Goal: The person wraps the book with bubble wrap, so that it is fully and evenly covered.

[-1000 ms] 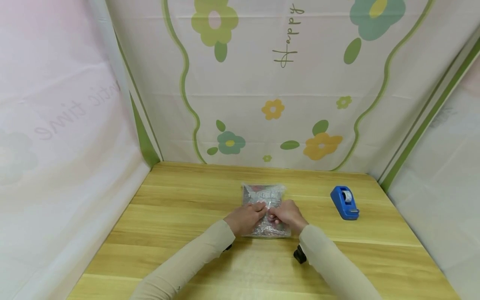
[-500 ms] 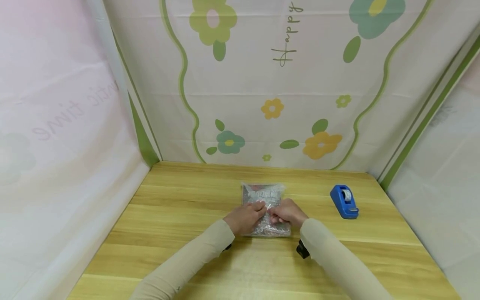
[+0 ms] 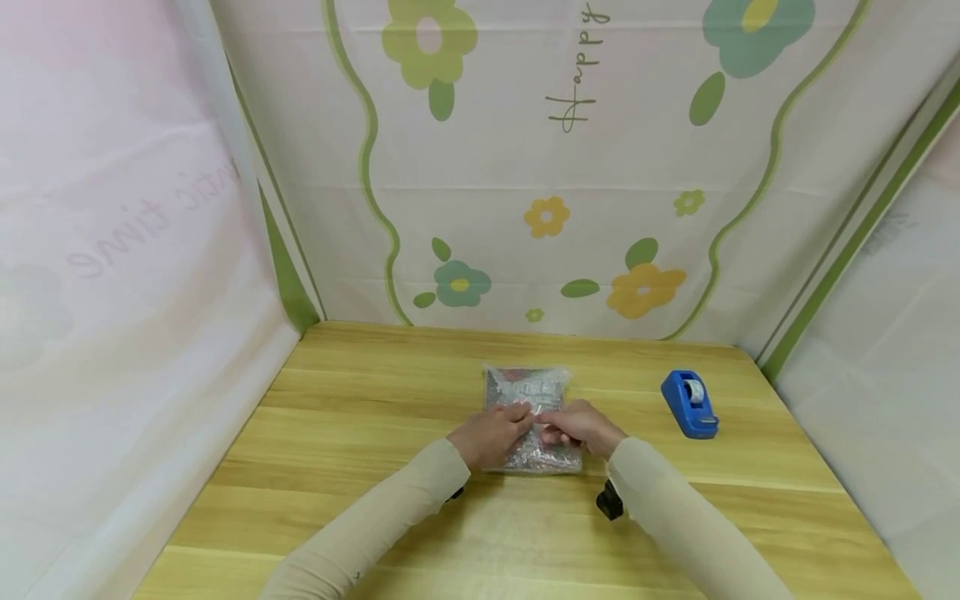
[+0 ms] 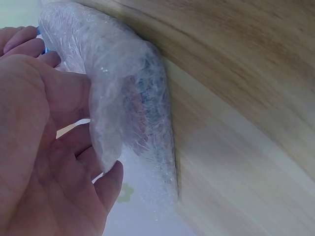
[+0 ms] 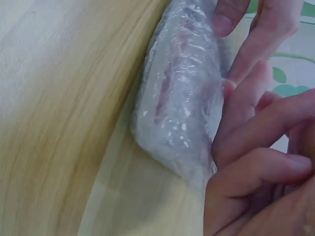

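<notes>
A flat rectangular package in clear bubble wrap (image 3: 534, 388) lies on the wooden table, its contents showing only as blurred dark and reddish patches. My left hand (image 3: 491, 435) rests across its left half with extended fingers. From the other side, my right hand (image 3: 587, 427) touches the top of the wrap with its index finger stretched out, close to the left fingertips; its other fingers are bent. In the left wrist view the thumb and fingers lie along the edge of the wrap (image 4: 133, 83). In the right wrist view loosely bent fingers (image 5: 246, 132) sit beside the package.
A blue tape dispenser (image 3: 688, 407) with a roll of clear tape stands on the table to the right. Flower-printed fabric (image 3: 547, 167) hangs behind the table and on both sides. A small black device (image 3: 609, 500) shows under the right wrist.
My right hand goes from a closer fist to an outstretched index finger on the wrap, and its wrist shifts slightly right. The left hand and package stay put.
</notes>
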`<state>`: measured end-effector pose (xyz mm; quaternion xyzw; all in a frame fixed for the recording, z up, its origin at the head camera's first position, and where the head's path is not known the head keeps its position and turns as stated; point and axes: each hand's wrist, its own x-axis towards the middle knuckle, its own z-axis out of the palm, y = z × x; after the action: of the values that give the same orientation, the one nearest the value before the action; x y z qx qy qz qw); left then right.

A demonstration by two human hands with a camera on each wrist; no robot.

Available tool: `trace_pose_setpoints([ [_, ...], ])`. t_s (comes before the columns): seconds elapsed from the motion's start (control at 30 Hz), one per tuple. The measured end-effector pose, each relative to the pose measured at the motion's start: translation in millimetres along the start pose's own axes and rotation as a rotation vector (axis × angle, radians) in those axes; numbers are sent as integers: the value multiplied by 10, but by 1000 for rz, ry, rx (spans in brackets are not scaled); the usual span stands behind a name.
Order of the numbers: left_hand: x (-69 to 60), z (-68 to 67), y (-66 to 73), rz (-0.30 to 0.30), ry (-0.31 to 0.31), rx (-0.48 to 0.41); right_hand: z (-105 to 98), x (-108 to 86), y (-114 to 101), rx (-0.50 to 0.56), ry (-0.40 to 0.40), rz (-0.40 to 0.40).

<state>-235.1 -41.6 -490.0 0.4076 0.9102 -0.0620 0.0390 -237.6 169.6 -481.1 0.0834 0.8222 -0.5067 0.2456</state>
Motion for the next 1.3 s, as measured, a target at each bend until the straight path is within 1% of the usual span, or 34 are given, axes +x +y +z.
trace_pose_setpoints([
  [0.1,5,1,-6,8,3,9,-10,-51,-47,-23,-4,0],
  [0.2,0,-7,-5,18,23,20,5,-109,-84,-61,7,-57],
  [0.33,-8,-18,0,31,41,39,46,-174,-128,-197,51,-117],
  [0.4,-10,-17,0,32,38,47,66,-190,-143,-258,79,-119],
  [0.47,-10,-15,-3,30,36,51,86,-198,-147,-277,99,-118],
  [0.5,-10,-14,-4,27,35,46,94,-197,-143,-277,107,-123],
  [0.57,-9,-10,-6,25,35,40,106,-187,-130,-244,110,-127],
  [0.7,-13,-4,-3,23,41,16,106,-145,-90,-123,81,-114],
  [0.8,-15,-6,-1,25,46,8,82,-106,-62,-37,47,-64],
  [0.87,-13,-7,-1,25,46,12,62,-82,-48,-10,29,-22],
  [1.0,-10,7,0,22,43,22,35,-55,-32,-23,11,44],
  [1.1,-5,24,-1,19,45,30,36,-46,-20,-53,6,71],
  [1.23,4,38,-6,19,50,35,51,-25,-4,-89,-10,74],
  [1.3,7,40,-7,15,50,29,56,-18,3,-81,-22,73],
])
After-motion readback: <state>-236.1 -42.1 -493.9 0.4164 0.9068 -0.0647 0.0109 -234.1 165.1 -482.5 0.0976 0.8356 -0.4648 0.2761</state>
